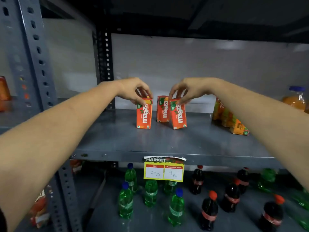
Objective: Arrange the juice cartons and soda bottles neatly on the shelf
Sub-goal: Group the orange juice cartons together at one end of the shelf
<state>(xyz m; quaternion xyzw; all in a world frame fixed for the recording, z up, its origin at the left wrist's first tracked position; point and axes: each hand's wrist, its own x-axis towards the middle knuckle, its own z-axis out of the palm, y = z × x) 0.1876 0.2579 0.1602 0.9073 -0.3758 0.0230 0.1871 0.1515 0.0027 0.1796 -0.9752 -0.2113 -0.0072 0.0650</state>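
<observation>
Three orange-red juice cartons stand on the grey metal shelf (167,144). My left hand (133,89) pinches the top of the left carton (144,114), which stands upright. My right hand (189,89) grips the top of the right carton (178,114), which leans slightly. A third carton (162,109) stands untouched just behind and between them. On the shelf below stand green soda bottles (125,200) with blue caps and dark cola bottles (209,210) with red caps.
A row of orange apple-juice cartons (237,126) lies partly behind my right forearm at the shelf's right. An orange bottle with a blue cap (295,99) is at the far right. A yellow price tag (163,171) hangs from the shelf edge. Perforated uprights (38,56) frame the left side.
</observation>
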